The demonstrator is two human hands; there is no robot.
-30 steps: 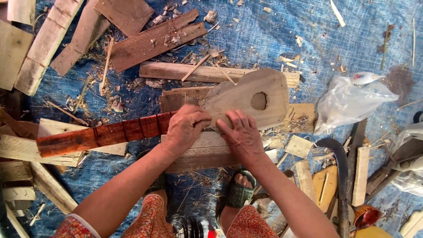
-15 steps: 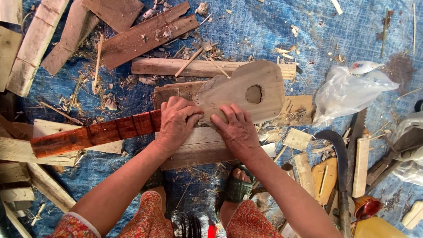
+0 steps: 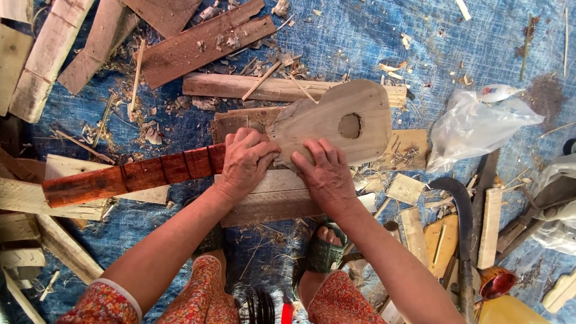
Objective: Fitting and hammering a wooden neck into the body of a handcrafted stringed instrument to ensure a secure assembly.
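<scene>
Guitar-shaped wooden body (image 3: 339,123), pale and flat with a round sound hole (image 3: 350,126), lies near the middle of the blue tarpaulin (image 3: 384,36), resting on a stack of rough planks (image 3: 270,201), with its narrow end meeting a reddish fretted neck (image 3: 129,177) that runs out toward the tarpaulin's left edge. The left hand (image 3: 246,162) is curled closed over the joint where neck meets body, fingers wrapped down on it; the right hand (image 3: 327,174) lies flat and spread on the lower part of the body, fingertips pressing toward the same joint. Doing this well seems to call for keeping the neck in line with the body's long axis, so the left hand should grip firmly without twisting while the right presses straight down to stop the thin board rocking on the planks beneath. Pressure is probably best kept close to the joint, not out by the sound hole, where the board looks thinnest. Loose chips and splinters (image 3: 270,66) lie all round and could tilt the piece if one sits under it. A curved saw (image 3: 462,216) and short offcuts (image 3: 414,228) lie toward the tarpaulin's right edge, near the right forearm, and a clear plastic bag (image 3: 474,126) sits beyond them. A sandalled foot (image 3: 327,246) rests just below the planks.
</scene>
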